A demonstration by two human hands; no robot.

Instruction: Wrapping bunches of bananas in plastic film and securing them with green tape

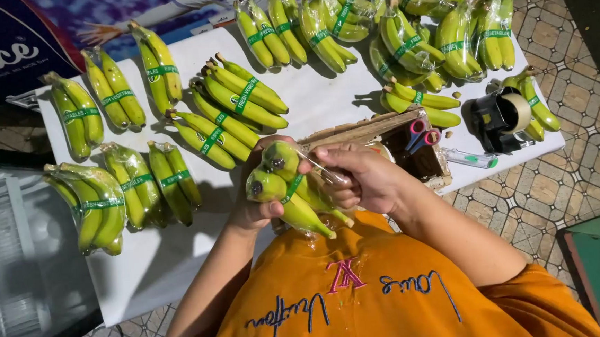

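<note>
Fingers [339, 187] of the right hand [363, 178] are pinched on the clear plastic wrap around a small bunch of green bananas [291, 193], held close above the orange shirt [363, 289]. The left hand [250, 210] is curled closed round the stem end of the same bunch, steadying it from behind. To do this well, I judge the wrap should be drawn snug and flat with the bunch kept steady, so the film does not crease. Just beyond the hands lies a cardboard box [409, 141] with pink-handled scissors [423, 133] in it, and a tape dispenser [505, 114] stands to its right. Farther off, the white tabletop [323, 97] carries many wrapped bunches with green bands [227, 110].
</note>
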